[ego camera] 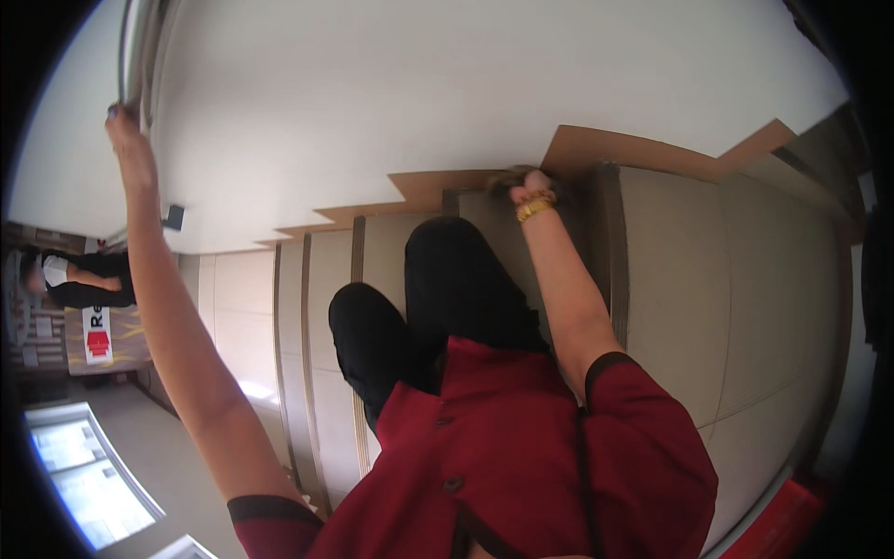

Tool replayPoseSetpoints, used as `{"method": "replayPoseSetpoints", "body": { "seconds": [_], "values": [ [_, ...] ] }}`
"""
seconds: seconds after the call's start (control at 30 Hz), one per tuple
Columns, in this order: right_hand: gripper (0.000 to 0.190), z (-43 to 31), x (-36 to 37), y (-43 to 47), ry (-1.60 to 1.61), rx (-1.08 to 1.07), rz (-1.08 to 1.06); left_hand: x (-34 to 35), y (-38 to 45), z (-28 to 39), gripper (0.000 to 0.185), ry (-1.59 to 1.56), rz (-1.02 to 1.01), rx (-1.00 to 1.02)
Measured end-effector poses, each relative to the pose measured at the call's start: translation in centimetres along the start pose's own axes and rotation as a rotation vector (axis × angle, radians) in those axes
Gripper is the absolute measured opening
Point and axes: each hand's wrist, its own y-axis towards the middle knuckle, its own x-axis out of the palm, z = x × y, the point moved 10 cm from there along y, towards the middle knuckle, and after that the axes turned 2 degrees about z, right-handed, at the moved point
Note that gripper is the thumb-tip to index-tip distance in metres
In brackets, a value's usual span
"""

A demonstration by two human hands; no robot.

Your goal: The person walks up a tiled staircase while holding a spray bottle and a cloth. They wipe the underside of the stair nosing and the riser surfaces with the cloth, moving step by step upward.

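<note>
My left hand [131, 150] is wrapped around a metal handrail [137, 56] along the white wall. My right hand [533, 187], with gold-coloured bracelets at the wrist, grips a dark cloth [504, 183], blurred so that its exact shape cannot be told. That cloth is down at the inner corner of a stair, by the brown zigzag skirting [580, 145]. Beige stair treads [670, 279] with dark ribbed nosings [614, 244] surround my bent knees in black trousers [461, 279].
The white wall [349, 91] borders the staircase. A small dark box [173, 217] is fixed to it. Farther down, a person [84, 278] is near a patterned counter [115, 339] bearing a sign. A bright window [98, 475] is at lower left, and a red object [775, 520] at lower right.
</note>
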Motion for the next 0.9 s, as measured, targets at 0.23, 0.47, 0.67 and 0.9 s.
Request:
{"method": "replayPoseSetpoints", "body": {
  "seconds": [0.23,0.47,0.67,0.9],
  "values": [
    [0.035,12.4,8.0,-1.8,-0.202,0.384,-0.2,-0.7,0.7,0.9,0.063,0.065,0.046,0.08],
    [0.034,1.3,1.4,0.2,-0.134,0.028,-0.036,-1.2,-1.3,2.3,0.067,0.089,0.062,0.042],
    [0.048,16.5,8.6,-4.0,-0.086,0.538,-0.232,-0.3,1.4,1.2,0.064,0.096,-0.069,0.147],
    [0.042,5.1,2.4,-1.9,0.162,0.58,-0.088,-1.6,0.8,0.9,0.063,0.109,-0.021,0.088]
  ]
}}
